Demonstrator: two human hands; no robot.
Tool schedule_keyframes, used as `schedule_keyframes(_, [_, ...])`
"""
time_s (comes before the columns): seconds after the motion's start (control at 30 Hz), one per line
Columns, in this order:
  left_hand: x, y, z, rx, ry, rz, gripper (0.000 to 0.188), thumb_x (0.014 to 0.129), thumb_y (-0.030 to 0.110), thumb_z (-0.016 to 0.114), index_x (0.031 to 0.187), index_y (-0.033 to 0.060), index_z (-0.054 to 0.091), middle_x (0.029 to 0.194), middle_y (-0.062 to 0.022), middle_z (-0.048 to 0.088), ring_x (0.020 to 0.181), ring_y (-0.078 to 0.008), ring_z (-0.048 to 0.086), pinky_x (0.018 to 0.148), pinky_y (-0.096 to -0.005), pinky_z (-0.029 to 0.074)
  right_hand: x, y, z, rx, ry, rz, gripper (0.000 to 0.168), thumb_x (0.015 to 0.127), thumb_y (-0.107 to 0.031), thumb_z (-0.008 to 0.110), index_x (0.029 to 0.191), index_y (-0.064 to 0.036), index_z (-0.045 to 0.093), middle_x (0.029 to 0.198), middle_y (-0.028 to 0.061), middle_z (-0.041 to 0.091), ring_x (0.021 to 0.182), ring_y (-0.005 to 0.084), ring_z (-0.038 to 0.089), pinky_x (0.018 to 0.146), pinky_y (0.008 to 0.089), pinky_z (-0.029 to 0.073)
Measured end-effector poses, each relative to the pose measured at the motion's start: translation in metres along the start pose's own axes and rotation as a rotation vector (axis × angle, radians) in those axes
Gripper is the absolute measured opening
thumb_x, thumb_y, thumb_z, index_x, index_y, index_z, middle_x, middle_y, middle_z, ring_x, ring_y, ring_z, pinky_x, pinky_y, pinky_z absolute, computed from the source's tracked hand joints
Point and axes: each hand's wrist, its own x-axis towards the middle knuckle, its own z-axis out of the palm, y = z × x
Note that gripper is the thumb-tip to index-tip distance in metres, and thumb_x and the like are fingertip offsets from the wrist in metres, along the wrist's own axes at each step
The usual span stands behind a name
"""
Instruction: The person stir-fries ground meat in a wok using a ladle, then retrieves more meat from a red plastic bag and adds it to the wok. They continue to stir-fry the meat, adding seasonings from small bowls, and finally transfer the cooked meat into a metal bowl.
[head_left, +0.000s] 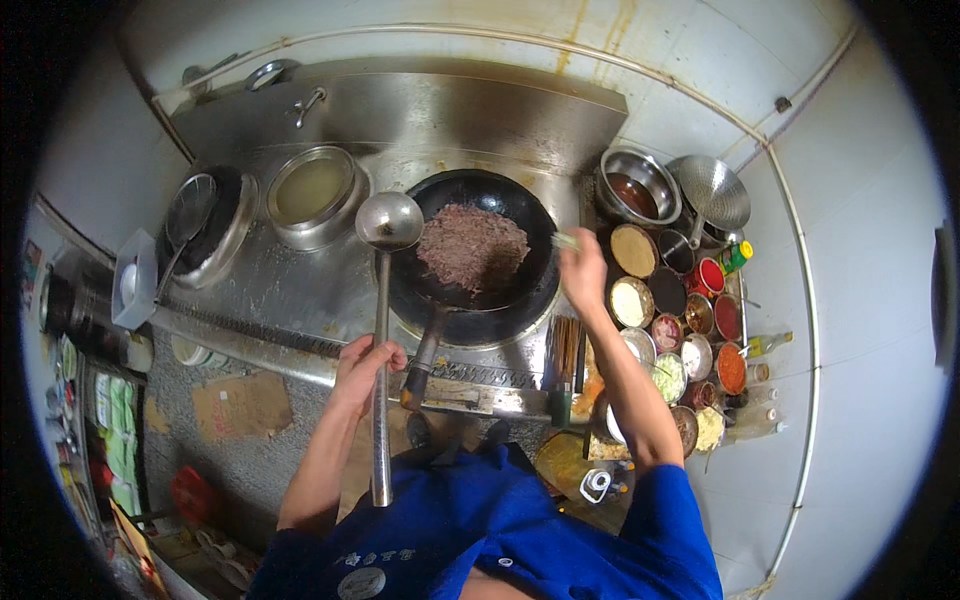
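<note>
My left hand (365, 369) is closed around the long metal handle of a ladle (390, 220). The ladle's round bowl hangs over the left rim of a black wok (491, 187) on the stove. Ground or finely chopped brownish-pink meat (472, 246) lies spread in the wok, whose handle (425, 352) points towards me. My right hand (583, 268) is at the wok's right rim, slightly blurred, with its fingers closed on a small pale object (565, 241) that I cannot identify.
A metal pot of cloudy liquid (311, 187) and a strainer (191, 210) over another pan stand left. At right are a steel bowl of dark sauce (637, 169), a perforated strainer (712, 196), several ingredient bowls and a bamboo brush (564, 349). Cardboard (241, 405) lies on the floor.
</note>
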Motion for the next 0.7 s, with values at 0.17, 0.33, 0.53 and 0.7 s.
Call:
schedule_keyframes(0.17, [-0.009,0.003,-0.053,0.046,-0.071,0.024,0.018,0.097,0.016,0.066,0.098,-0.0018,0.067,0.089,-0.0084,0.07,0.083,-0.0144,0.066,0.08,-0.0293,0.054,0.076,-0.039,0.087,-0.099,-0.222,0.002,0.019,0.092,-0.01,0.062,0.105,0.001,0.069,0.084,0.0262,0.071,0.072,0.0339,0.074,0.067,0.0422,0.057])
schedule_keyframes(0.33, [0.001,0.001,-0.066,-0.009,-0.098,-0.028,0.022,0.097,0.016,0.068,0.109,-0.0024,0.067,0.097,-0.0101,0.071,0.088,-0.0167,0.068,0.085,-0.0322,0.056,0.066,-0.105,0.089,-0.138,-0.29,-0.174,0.039,0.079,-0.006,0.066,0.118,-0.003,0.066,0.114,0.0254,0.069,0.108,0.038,0.068,0.09,0.0415,0.055])
schedule_keyframes(0.53, [0.078,-0.012,-0.001,-0.302,-0.275,-0.162,0.032,0.098,0.017,0.068,0.125,0.0013,0.066,0.112,-0.0045,0.068,0.101,-0.0143,0.063,0.086,-0.0301,0.054,-0.086,-0.166,0.075,0.273,-0.44,0.091,0.064,0.101,-0.037,0.06,0.143,0.006,0.042,0.137,0.0318,0.053,0.128,0.0422,0.053,0.109,0.0449,0.042])
schedule_keyframes(0.7, [0.11,-0.014,0.064,-0.106,-0.554,-0.175,0.019,0.101,0.02,0.061,0.112,0.0053,0.066,0.1,-0.0016,0.065,0.091,-0.0128,0.059,0.083,-0.03,0.048,-0.093,-0.172,0.028,1.093,-0.661,0.914,0.044,0.106,-0.051,0.044,0.112,-0.01,0.059,0.096,0.0044,0.061,0.079,0.0191,0.062,0.072,0.0383,0.054])
